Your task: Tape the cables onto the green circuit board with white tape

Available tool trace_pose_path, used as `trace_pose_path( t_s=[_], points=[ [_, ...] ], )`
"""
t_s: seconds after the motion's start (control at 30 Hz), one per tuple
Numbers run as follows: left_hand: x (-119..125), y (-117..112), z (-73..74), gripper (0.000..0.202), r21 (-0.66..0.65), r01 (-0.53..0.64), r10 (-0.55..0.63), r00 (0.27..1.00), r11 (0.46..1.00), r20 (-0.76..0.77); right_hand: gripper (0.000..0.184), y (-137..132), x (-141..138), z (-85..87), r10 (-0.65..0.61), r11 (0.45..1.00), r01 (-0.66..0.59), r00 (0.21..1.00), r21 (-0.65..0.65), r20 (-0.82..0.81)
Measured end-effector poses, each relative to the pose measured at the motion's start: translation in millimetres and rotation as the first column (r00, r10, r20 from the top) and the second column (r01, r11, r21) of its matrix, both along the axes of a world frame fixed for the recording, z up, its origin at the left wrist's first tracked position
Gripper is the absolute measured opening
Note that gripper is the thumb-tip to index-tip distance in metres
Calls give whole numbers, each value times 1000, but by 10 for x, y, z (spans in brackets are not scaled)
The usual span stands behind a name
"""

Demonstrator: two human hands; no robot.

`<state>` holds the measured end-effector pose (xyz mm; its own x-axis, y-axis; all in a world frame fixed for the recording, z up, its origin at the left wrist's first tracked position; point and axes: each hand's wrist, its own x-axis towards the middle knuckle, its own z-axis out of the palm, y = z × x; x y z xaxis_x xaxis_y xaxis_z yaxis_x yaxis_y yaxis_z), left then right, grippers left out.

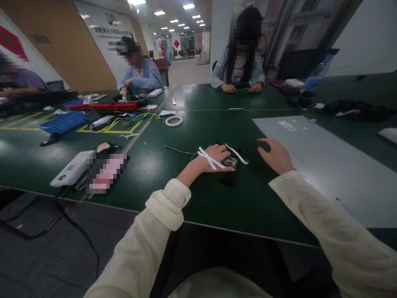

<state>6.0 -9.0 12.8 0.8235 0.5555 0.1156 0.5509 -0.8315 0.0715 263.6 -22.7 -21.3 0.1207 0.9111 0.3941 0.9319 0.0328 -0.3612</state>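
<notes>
My left hand (pixel 214 159) is over a small black device with an exposed circuit board (pixel 230 161), low on the green table, its thumb on the near side and its fingers across the top. Part of the device is hidden under the palm. Crossed white strips (pixel 210 159) lie over the back of this hand. Another white strip (pixel 237 154) curves across the device's far right side. A thin cable (pixel 178 150) runs out to the left. Right of the device, my right hand (pixel 276 156) is held apart from it, thumb and fingers separated, with nothing in it.
A grey-white sheet (pixel 325 165) covers the table's right side. Leftward are a white power bank (pixel 72 169), a pink phone (pixel 107 174), a blue tray (pixel 63 123) and a white ring (pixel 173 121). A small wrench (pixel 174 102) lies farther back. Several people sit around the table.
</notes>
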Motion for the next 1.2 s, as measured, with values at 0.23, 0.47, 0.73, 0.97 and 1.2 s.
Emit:
trace_pose_path(
  t_s=[0.23, 0.47, 0.73, 0.97, 1.2],
  points=[
    [7, 1, -8, 61, 20, 2, -2, 1000, 1000, -8, 36, -102, -132, 54, 59, 998, -59, 998, -6, -25],
    [-12, -34, 27, 54, 40, 20, -20, 1000, 999, 6, 32, -203, -244, 130, 110, 993, -113, 986, -20, -124],
    [-54, -4, 33, 53, -2, 45, -45, 999, 999, -16, 31, -268, -321, 177, 146, 987, -152, 982, -44, -120],
    [-60, 17, 8, 51, -21, 59, -59, 998, 998, 15, 28, -264, -341, 157, 127, 991, -132, 986, -39, -112],
    [-84, 39, -13, 54, -32, 65, -65, 998, 997, 6, 29, -258, -341, 154, 143, 987, -149, 985, -60, -95]
  ],
)
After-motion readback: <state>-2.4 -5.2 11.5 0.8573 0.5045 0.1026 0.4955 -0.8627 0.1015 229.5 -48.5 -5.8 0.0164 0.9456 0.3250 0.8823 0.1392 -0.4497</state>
